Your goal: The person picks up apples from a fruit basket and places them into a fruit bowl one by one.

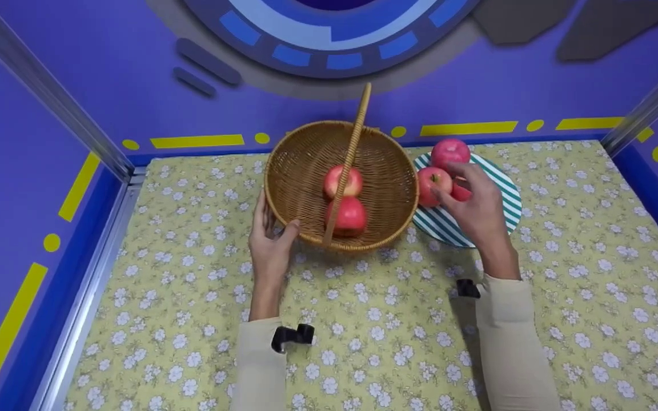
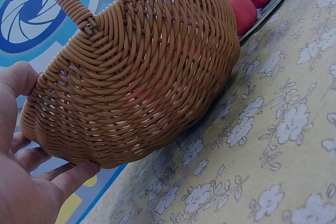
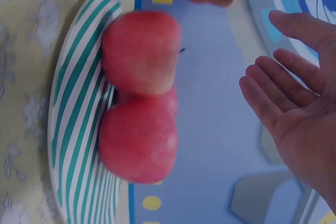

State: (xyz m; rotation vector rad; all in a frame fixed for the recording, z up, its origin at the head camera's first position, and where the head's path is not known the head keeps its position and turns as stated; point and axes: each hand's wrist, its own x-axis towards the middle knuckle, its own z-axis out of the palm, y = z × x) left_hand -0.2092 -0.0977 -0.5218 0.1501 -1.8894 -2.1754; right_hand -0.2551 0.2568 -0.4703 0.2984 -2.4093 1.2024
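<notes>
My left hand holds a brown wicker basket at its left side, thumb by the rim and fingers against the outer wall. Inside the basket lie two red apples, one apple nearer me and another apple behind it, both partly crossed by the arched handle. To the right, my right hand hovers over a green-and-white striped plate carrying three apples. In the right wrist view its fingers are spread and relaxed, apart from the near apple and its neighbouring apple.
A yellow floral cloth covers the table. Behind the basket and plate stands a blue printed wall, with side panels in metal frames at left and right. The plate sits close beside the basket's right side.
</notes>
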